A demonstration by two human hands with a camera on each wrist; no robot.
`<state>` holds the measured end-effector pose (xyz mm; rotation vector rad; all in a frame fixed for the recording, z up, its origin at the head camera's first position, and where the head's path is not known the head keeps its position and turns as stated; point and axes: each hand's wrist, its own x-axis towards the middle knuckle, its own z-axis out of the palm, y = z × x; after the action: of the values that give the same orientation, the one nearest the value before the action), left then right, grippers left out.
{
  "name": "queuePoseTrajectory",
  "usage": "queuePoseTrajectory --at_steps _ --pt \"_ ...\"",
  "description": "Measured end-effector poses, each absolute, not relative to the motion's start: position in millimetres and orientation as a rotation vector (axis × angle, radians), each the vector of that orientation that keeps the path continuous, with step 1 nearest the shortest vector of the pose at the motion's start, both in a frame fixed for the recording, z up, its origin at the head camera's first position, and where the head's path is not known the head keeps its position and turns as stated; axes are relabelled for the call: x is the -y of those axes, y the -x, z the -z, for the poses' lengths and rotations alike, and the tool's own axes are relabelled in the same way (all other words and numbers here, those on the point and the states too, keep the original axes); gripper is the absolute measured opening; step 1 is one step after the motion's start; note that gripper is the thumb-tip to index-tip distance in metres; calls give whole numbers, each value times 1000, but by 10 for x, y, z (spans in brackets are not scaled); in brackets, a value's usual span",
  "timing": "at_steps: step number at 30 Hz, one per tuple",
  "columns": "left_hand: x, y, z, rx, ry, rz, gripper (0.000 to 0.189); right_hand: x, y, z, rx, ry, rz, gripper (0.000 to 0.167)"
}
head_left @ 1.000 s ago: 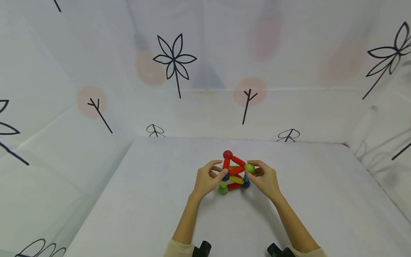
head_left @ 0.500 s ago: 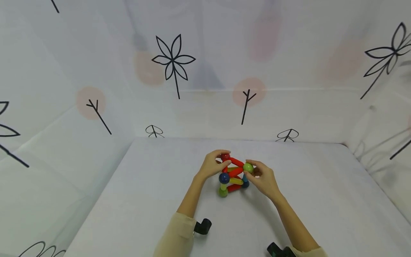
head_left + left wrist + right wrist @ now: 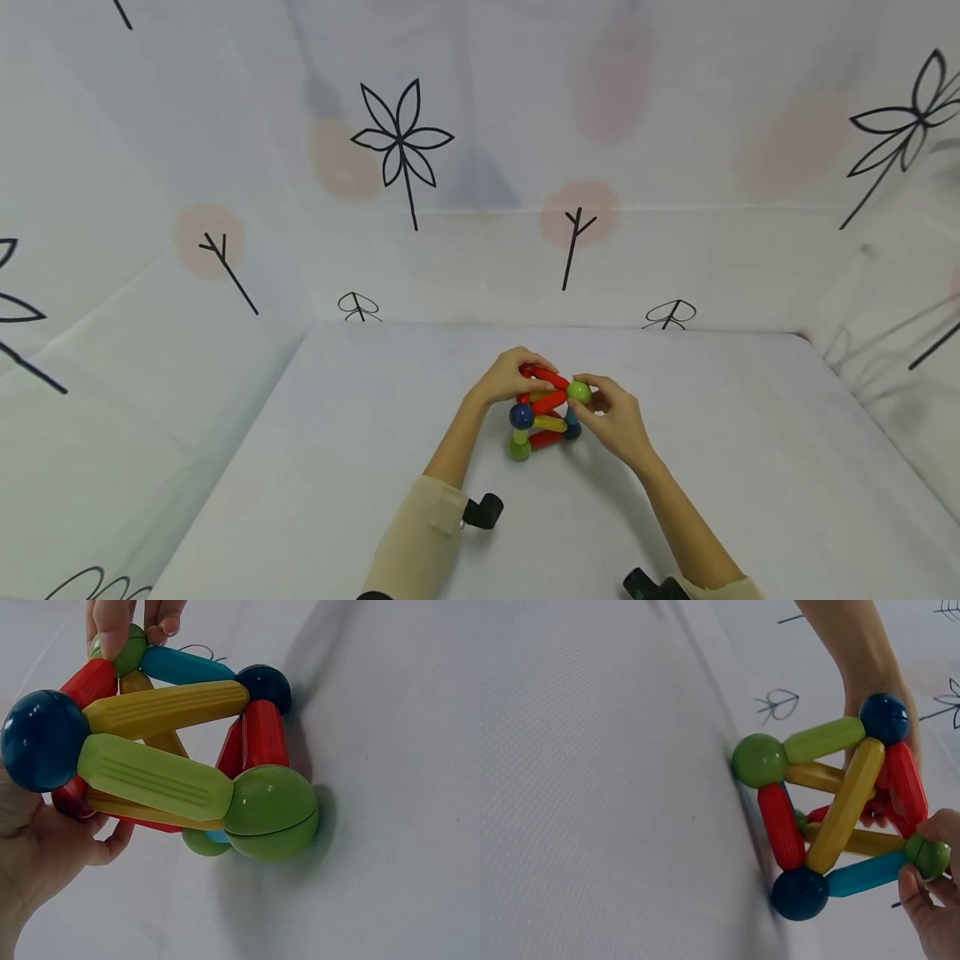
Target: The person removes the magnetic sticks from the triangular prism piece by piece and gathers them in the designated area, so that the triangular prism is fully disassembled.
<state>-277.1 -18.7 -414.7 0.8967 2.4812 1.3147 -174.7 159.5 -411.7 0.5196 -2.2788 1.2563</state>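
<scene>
A magnetic stick-and-ball frame of red, yellow, lime and blue rods stands on the table. My left hand [image 3: 510, 379] reaches over its far left corner, pinching the upper red rod [image 3: 551, 378] beside the red ball [image 3: 527, 369], which the fingers partly cover. At the upper right corner, my right hand [image 3: 618, 421] pinches a green ball [image 3: 928, 856] between thumb and fingers. A blue ball [image 3: 45, 740] tops the near left corner, joined by a lime rod [image 3: 155, 778] to a lower green ball [image 3: 271, 814]. A yellow rod [image 3: 847, 806] runs diagonally across one side.
The white table [image 3: 360, 467] spreads around the frame, backed by a pale sheet [image 3: 480, 267] with printed plants. Another sheet [image 3: 112, 375] slopes along the left side. Black wrist cameras [image 3: 483, 511] sit at both sleeves.
My left hand has left the blue ball, moved up and away to the red ball, then right onto the upper red rod. The right hand keeps its grip on the green ball.
</scene>
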Motion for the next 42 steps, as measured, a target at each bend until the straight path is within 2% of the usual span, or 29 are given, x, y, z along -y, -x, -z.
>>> queuePoseTrajectory --at_steps 11,16,23,33,42 --pt "217 2765 4185 -2448 -930 -1393 27 -1567 1781 4126 2269 -335 -1503 26" --pt "212 2767 4186 -2449 -914 -1385 27 -1598 1908 4339 2257 -289 -1534 27" --pt "197 2761 4192 -2470 -903 -1370 25 -1599 1983 4473 2243 -321 -1453 26" --pt "190 2760 4183 -2477 -918 -1359 24 -1594 1977 4490 2225 -337 -1632 24" --pt "188 2757 4164 -2485 -903 -1327 24 -1506 1995 4529 2132 -262 -1354 26"
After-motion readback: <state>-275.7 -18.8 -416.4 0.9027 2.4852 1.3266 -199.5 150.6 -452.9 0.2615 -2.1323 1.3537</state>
